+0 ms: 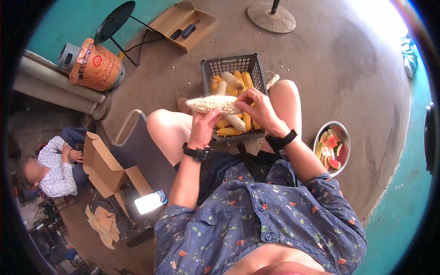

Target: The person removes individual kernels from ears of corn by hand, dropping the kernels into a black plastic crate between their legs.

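A pale ear of corn (211, 104) lies crosswise above a black plastic crate (232, 58), between my knees. My left hand (201, 131) grips it from below, thumb and fingers around its middle. The thumb and fingers of my right hand (260, 110) are pinched on its right end; whether loose kernels are between them is hidden. Inside the crate are several yellow ears of corn (247, 79) and a few paler cobs (231, 79), partly covered by my hands. Another pale cob (273, 81) sits just outside the crate's right side.
A metal bowl (347, 156) of watermelon pieces stands to my right. Left are a grey chair (142, 149), open cardboard box (103, 167), lit phone (149, 203) and seated person (58, 167). Farther off are a gas cylinder (98, 66), shallow carton (201, 34) and round stand base (271, 20).
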{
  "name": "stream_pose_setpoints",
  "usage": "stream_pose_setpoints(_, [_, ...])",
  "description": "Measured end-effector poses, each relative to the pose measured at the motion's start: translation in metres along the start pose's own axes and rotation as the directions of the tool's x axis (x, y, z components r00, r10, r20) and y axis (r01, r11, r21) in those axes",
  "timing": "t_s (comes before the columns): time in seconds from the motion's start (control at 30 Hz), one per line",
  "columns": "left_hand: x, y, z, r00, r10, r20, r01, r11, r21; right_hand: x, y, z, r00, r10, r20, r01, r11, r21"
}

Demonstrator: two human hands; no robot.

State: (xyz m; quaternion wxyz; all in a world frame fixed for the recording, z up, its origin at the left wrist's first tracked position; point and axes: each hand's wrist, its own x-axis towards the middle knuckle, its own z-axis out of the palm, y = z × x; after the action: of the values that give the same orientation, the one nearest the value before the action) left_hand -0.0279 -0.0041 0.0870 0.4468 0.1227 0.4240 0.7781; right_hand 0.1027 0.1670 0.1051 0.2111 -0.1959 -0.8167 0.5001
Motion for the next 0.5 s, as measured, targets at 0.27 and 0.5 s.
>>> stream_pose_setpoints(0.27, [0.049,0.054,-0.017,0.982,-0.11,0.15,0.088,0.985,0.146,0.068,-0.022,-0.016,0.965,0.137,0.225,-0.158,0.984,0.078])
stream_pose_setpoints(0.5, [0.07,0.03,-0.03,0.99,-0.132,0.052,0.121,0.978,0.172,0.074,0.034,-0.001,0.89,0.146,0.431,-0.307,0.893,0.331])
